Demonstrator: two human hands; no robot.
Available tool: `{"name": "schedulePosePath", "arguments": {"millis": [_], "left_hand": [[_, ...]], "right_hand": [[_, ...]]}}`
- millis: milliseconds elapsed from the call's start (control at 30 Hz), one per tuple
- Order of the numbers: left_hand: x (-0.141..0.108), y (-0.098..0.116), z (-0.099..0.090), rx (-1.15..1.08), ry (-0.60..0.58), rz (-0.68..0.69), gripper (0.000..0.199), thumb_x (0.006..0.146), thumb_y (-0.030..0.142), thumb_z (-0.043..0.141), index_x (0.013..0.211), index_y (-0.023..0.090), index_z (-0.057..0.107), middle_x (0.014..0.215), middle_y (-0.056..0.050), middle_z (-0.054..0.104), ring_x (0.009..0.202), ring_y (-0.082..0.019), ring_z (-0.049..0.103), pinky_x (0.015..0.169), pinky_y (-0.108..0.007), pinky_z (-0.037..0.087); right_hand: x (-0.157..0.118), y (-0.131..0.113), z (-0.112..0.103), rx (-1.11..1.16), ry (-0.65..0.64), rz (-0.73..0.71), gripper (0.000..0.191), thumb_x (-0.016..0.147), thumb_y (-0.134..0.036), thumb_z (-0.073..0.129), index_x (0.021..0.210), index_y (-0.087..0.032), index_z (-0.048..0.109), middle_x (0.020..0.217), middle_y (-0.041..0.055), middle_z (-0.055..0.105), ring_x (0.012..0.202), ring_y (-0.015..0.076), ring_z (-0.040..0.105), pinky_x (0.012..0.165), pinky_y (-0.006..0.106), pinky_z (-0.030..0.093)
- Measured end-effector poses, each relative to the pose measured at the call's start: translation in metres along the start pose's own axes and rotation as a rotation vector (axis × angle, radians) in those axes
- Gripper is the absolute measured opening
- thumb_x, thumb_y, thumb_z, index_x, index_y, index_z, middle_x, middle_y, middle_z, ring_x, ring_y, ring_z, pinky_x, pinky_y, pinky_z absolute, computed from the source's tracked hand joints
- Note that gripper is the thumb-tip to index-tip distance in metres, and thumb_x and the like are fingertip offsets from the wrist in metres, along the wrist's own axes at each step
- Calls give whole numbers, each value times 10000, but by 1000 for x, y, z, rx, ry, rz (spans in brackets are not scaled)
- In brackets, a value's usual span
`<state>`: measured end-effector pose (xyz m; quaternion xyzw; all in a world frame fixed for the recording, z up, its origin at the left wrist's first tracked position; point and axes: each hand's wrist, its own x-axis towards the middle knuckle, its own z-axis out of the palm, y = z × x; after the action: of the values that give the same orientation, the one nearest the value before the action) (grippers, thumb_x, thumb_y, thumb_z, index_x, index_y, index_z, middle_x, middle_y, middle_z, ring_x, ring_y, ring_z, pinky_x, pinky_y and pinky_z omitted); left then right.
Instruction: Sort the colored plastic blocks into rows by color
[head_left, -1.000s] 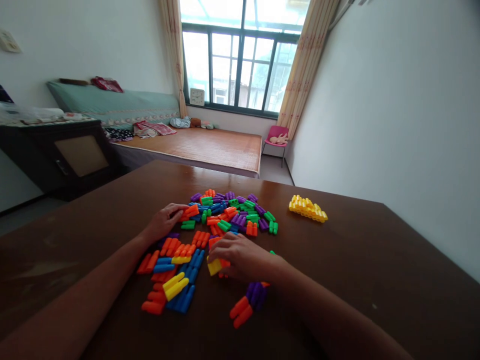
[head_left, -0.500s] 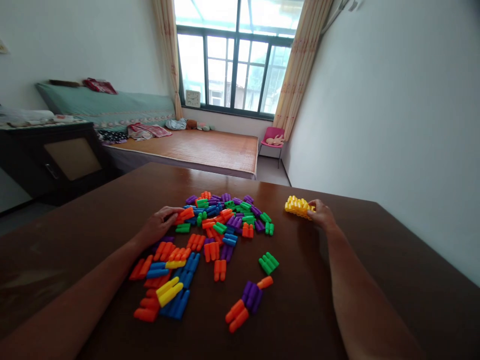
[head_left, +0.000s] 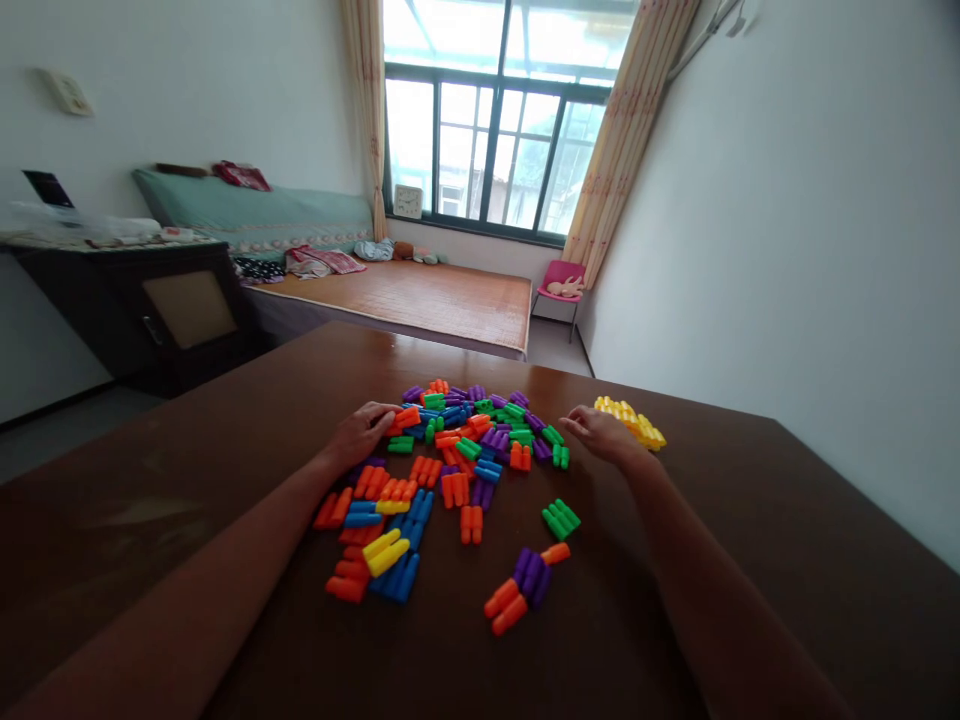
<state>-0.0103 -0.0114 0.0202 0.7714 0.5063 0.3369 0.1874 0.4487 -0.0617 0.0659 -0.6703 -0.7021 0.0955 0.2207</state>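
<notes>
My left hand [head_left: 364, 434] is at the left edge of a pile of coloured plastic building blocks, its fingers closed on an orange building block [head_left: 405, 420]. My right hand [head_left: 600, 432] is over the table between the pile and a joined stack of yellow building blocks [head_left: 631, 422]. Its fingers reach left, apart from the stack, with nothing visible in them. Green building blocks [head_left: 553, 436] and purple ones [head_left: 495, 438] lie at the pile's right side, close to the right fingertips.
Joined orange, blue and yellow blocks [head_left: 386, 552] lie at the table's near left. A purple and orange piece [head_left: 531, 577] and a green block [head_left: 561, 520] lie nearer me. Beyond the brown table [head_left: 720, 470] are a bed [head_left: 450, 295] and a pink chair [head_left: 564, 275].
My right hand has let go of the yellow stack and moved left toward the pile. My left hand stays at the orange block. The whole view has shifted a little.
</notes>
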Motion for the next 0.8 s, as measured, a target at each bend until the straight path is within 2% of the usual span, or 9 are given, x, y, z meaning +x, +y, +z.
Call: {"name": "schedulePosePath", "arguments": {"millis": [100, 167, 233, 333, 433, 500, 667, 800], "left_hand": [[1, -1, 2, -21, 17, 18, 488, 856, 521, 444, 1100, 180, 693, 1065, -82, 659, 997, -238, 616, 927, -358, 465], [2, -3, 4, -45, 36, 42, 465, 845, 506, 467, 1083, 185, 704, 1043, -77, 656, 982, -230, 615, 921, -355, 469], [4, -7, 7, -68, 47, 73, 448, 838, 489, 480, 1080, 191, 710, 1024, -73, 653, 970, -223, 614, 915, -347, 474], [8, -12, 10, -69, 34, 88, 437, 835, 458, 479, 1106, 201, 706, 1017, -65, 655, 945, -212, 620, 910, -342, 480], [15, -14, 13, -42, -2, 95, 384, 785, 394, 529, 1067, 226, 728, 1015, -50, 667, 942, -209, 627, 902, -324, 487], [19, -14, 14, -31, -25, 119, 350, 739, 355, 563, 1011, 235, 748, 994, -42, 679, 956, -214, 626, 896, -310, 491], [17, -8, 15, -54, 8, 61, 378, 743, 360, 543, 1010, 185, 746, 967, -58, 688, 864, -217, 645, 829, -322, 516], [8, -3, 12, -26, 47, 63, 383, 765, 368, 512, 1001, 176, 744, 991, -73, 682, 884, -221, 641, 843, -327, 500]], "right_hand": [[-4, -28, 23, 38, -183, 169, 463, 817, -627, 523, 804, -179, 638, 836, 114, 673, 504, 149, 584, 482, 273, 453], [-8, -41, 34, 150, -250, 220, 489, 831, -629, 505, 927, -168, 636, 923, 114, 669, 478, 116, 574, 435, 240, 447], [-12, -53, 38, 299, -272, 190, 462, 881, -567, 468, 1095, -180, 600, 985, 95, 666, 558, 116, 617, 481, 220, 486], [-23, -66, 36, 382, -210, 80, 392, 932, -451, 415, 1195, -201, 565, 1045, 73, 667, 727, 143, 660, 618, 245, 535], [-40, -74, 31, 193, -60, -29, 285, 900, -349, 495, 1084, -184, 637, 1021, 74, 686, 838, 177, 659, 752, 283, 521], [-52, -79, 32, 77, -19, -92, 226, 862, -287, 555, 1031, -181, 660, 989, 72, 695, 867, 182, 651, 802, 288, 497], [-72, -96, 55, -133, -6, -180, 262, 798, -278, 655, 1040, -178, 662, 1014, 99, 679, 945, 210, 617, 857, 317, 463], [-72, -106, 71, -123, 66, -144, 345, 798, -280, 648, 1129, -188, 629, 1040, 96, 656, 939, 193, 609, 850, 301, 462]]}}
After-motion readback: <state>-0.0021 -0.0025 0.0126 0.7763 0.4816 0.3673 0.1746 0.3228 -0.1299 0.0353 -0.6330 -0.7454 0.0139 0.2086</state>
